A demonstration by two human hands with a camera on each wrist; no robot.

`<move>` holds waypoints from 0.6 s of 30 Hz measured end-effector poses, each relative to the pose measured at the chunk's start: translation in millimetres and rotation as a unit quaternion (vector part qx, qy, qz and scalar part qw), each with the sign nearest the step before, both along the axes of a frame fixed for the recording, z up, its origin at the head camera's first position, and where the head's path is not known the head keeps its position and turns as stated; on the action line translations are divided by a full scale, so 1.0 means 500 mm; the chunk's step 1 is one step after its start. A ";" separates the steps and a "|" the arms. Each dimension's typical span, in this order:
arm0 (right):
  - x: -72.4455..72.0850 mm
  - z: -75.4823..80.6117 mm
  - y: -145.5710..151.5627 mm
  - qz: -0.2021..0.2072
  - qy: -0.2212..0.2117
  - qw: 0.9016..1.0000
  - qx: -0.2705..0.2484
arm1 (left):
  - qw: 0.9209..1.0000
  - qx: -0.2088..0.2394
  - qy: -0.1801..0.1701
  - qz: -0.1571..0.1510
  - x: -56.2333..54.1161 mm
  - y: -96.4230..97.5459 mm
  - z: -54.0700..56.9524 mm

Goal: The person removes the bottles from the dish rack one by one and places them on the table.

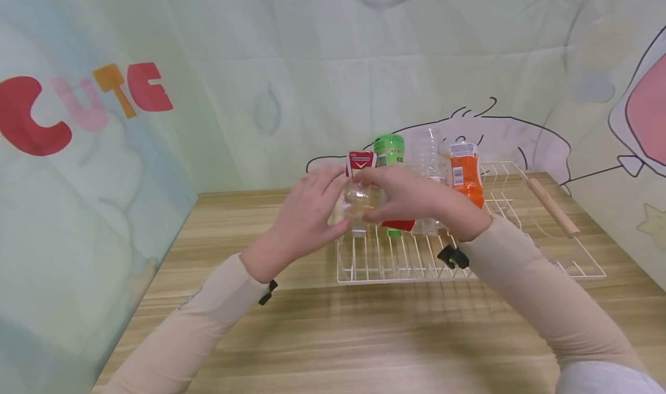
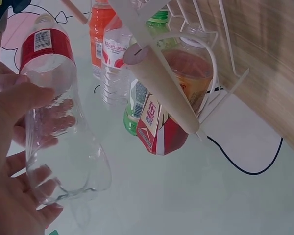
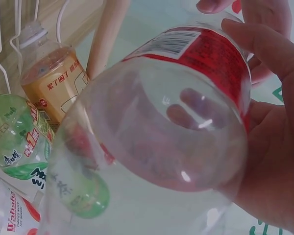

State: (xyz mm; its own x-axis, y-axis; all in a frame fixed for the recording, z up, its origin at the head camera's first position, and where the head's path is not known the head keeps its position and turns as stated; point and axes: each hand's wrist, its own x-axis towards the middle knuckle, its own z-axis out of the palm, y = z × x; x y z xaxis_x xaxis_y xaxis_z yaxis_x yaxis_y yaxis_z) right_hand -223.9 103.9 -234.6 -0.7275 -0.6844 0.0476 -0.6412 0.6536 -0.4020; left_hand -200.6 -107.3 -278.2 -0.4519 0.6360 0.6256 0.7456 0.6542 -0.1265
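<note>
Both hands hold a clear plastic bottle (image 1: 361,202) above the left end of a white wire rack. A red label (image 2: 43,45) with a barcode wraps round it. My left hand (image 1: 306,214) curls about the bottle from the left; in the left wrist view its thumb lies across the front, with fingers showing beyond the clear wall. From the right, my right hand (image 1: 408,194) grips the same bottle (image 3: 147,196). In the right wrist view its thumb lies by the label, and fingertips show through the plastic. The head view hides much of the bottle behind the hands.
On the wire rack (image 1: 385,279) stand a red carton (image 1: 361,159), a green bottle (image 1: 389,145), a clear bottle (image 1: 428,151) and an orange bottle (image 1: 466,174). A bottle with an orange-brown label (image 3: 56,81) is near the rack's wooden handle (image 1: 552,206). Printed cloth (image 1: 250,93) hangs behind the wooden table (image 1: 312,342).
</note>
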 end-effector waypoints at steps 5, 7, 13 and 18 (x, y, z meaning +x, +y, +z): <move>-0.002 -0.004 -0.003 0.008 0.002 1.000 -0.001 | 0.999 -0.024 -0.003 0.024 0.000 0.000 -0.007; -0.002 -0.005 -0.005 0.005 -0.004 1.000 -0.002 | 0.999 -0.028 -0.001 0.027 -0.001 0.000 -0.010; -0.001 -0.006 -0.008 -0.001 -0.012 1.000 0.002 | 0.999 -0.031 0.009 0.035 -0.004 0.001 -0.018; -0.003 -0.005 -0.012 -0.002 -0.011 1.000 0.011 | 0.999 -0.024 0.001 0.046 -0.006 0.003 -0.026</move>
State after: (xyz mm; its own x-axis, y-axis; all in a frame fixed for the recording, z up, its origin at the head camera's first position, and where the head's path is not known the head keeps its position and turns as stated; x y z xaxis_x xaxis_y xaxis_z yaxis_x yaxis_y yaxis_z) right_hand -225.3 97.7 -237.1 -0.7312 -0.6819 0.0173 -0.6298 0.6652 -0.4010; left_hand -203.5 -105.8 -291.2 -0.5083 0.6207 0.5969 0.6825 0.7131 -0.1604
